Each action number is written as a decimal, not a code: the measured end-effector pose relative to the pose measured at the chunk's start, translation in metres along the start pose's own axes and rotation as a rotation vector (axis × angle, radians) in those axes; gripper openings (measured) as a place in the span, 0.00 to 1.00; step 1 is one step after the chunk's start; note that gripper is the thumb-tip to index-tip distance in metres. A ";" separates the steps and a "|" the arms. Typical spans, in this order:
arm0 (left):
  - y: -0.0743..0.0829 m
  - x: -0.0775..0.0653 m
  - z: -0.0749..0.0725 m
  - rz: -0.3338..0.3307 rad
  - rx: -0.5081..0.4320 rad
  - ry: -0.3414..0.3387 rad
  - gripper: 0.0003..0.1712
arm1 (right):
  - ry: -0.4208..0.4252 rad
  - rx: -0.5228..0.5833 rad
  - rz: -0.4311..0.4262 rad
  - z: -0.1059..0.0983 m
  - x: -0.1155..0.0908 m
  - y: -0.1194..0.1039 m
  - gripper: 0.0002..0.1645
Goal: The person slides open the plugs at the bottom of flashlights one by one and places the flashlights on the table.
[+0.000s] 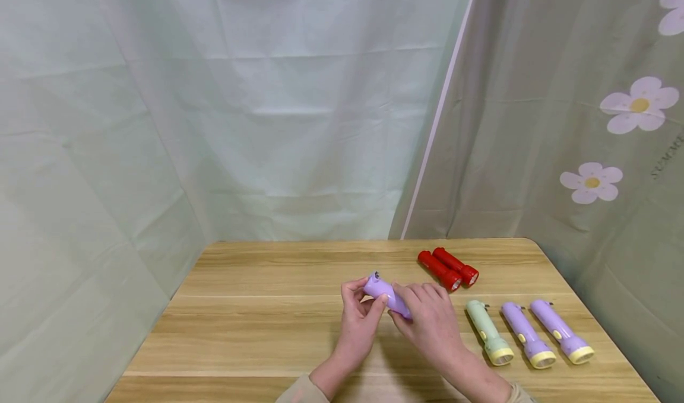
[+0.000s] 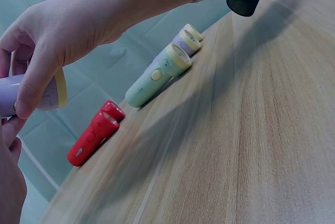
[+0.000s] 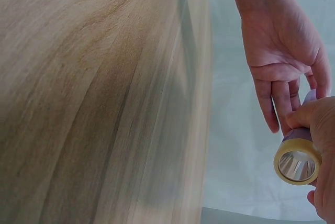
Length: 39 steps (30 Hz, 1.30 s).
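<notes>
A light purple flashlight (image 1: 394, 301) is held above the table in both hands, its tail pointing up and to the left. My left hand (image 1: 357, 326) pinches the tail end between thumb and fingers. Around the head end, my right hand (image 1: 434, 320) grips the body and covers much of it in the head view. A small dark metallic piece (image 1: 376, 275) sticks out at the tail. In the right wrist view the yellow-rimmed lens (image 3: 297, 166) faces the camera, below the right thumb.
Two red flashlights (image 1: 439, 270) lie side by side toward the back right of the wooden table (image 1: 256, 320). Nearer, at the right, a green flashlight (image 1: 487, 332) lies beside two purple flashlights (image 1: 526, 335), lenses toward the front. Curtains (image 1: 299, 124) hang behind the table.
</notes>
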<state>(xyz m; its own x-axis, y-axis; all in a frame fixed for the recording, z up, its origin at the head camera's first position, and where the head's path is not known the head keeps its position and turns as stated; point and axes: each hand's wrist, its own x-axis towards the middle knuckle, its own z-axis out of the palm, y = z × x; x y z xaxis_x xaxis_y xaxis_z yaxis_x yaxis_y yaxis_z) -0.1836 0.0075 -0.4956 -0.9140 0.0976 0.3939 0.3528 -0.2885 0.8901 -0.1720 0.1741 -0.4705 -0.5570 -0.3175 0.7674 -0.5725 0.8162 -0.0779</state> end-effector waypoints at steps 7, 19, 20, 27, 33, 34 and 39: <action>-0.001 -0.001 0.000 0.031 -0.013 -0.012 0.27 | -0.007 0.003 0.007 0.000 -0.001 0.000 0.30; -0.002 -0.001 -0.001 0.033 -0.027 -0.024 0.27 | 0.000 0.002 0.002 0.001 -0.002 0.000 0.30; -0.002 -0.001 -0.001 0.031 -0.026 -0.022 0.27 | -0.003 0.003 0.005 0.001 -0.002 0.000 0.30; -0.001 -0.001 0.000 0.011 -0.017 -0.016 0.27 | -0.006 0.003 0.009 0.000 -0.001 0.000 0.30; 0.000 -0.001 0.000 0.000 -0.013 -0.017 0.27 | 0.030 0.003 -0.017 0.001 -0.001 0.000 0.31; 0.000 -0.001 0.000 0.000 -0.012 -0.017 0.27 | 0.036 0.004 -0.022 0.001 -0.001 0.000 0.31; 0.000 -0.001 0.000 0.000 -0.012 -0.018 0.27 | 0.048 0.006 -0.026 -0.001 0.000 0.000 0.32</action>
<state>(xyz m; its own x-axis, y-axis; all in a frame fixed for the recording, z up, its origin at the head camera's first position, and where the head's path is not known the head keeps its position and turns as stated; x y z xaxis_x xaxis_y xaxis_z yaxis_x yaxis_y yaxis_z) -0.1832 0.0076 -0.4962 -0.9101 0.1147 0.3982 0.3503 -0.3003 0.8872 -0.1714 0.1742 -0.4700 -0.5122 -0.3152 0.7990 -0.5905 0.8047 -0.0611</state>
